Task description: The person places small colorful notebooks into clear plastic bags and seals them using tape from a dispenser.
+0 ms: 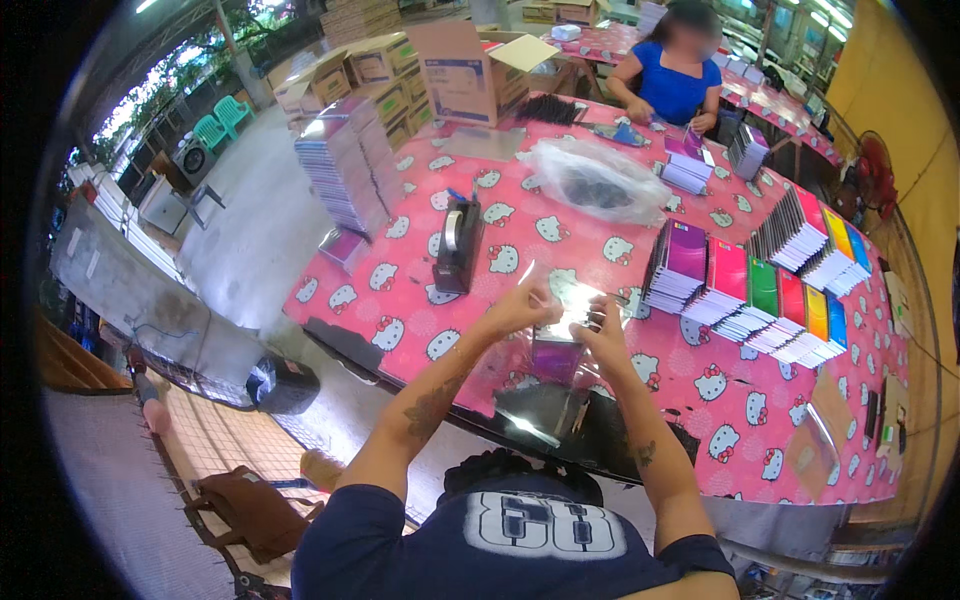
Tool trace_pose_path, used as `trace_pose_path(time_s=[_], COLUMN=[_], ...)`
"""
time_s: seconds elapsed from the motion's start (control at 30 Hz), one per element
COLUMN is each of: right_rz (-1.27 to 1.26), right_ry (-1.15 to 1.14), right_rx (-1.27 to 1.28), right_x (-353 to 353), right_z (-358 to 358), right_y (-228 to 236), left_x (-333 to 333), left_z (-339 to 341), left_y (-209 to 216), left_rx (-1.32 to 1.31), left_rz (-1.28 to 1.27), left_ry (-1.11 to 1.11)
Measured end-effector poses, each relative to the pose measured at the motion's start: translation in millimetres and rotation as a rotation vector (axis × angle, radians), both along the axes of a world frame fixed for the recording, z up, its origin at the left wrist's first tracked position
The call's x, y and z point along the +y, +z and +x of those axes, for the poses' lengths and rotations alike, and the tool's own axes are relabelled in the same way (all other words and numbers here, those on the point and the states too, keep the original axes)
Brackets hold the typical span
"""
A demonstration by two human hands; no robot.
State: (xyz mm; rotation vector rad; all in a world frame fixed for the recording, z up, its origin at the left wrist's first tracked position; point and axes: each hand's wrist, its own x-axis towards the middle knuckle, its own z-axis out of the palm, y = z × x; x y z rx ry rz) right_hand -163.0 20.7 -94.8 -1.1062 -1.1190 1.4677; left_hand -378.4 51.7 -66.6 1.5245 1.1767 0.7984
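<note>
My left hand (526,308) is closed, its fingers bent and pinching the edge of a sheet or bag of clear plastic film (575,297) that shines with glare. My right hand (603,330) grips the other side of the film, fingers curled. Between and below the hands, a purple-covered notebook (556,357) shows under or inside the plastic; which of the two I cannot tell. Left of my hands stands a black tape dispenser (457,250) with a roll on it. To the right lie stacks of notebooks with purple (680,255), pink, green, red, yellow and blue covers.
A pink patterned cloth (400,290) covers the table. A tall notebook stack (345,165) stands at its far left edge, cardboard boxes (455,75) behind. A bulging clear bag (597,180) lies mid-table. Across sits a person in blue (672,85), handling things near more notebooks (688,165).
</note>
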Motion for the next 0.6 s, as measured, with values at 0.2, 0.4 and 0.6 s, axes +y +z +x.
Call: trace_pose_path(time_s=[0.2, 0.4, 0.6], right_rz=[0.108, 0.086, 0.056], right_ry=[-0.059, -0.079, -0.077], right_rx=[-0.094, -0.014, -0.067], right_x=[-1, -6, -12], right_z=[-11, -8, -7], right_y=[-17, -8, 4], left_x=[42, 47, -1], left_z=[-173, -194, -160], left_y=[-50, -68, -85], left_rx=[0.655, -0.289, -0.528], left_rz=[0.624, -0.045, -0.096], left_ry=[0.774, 0.557, 0.709])
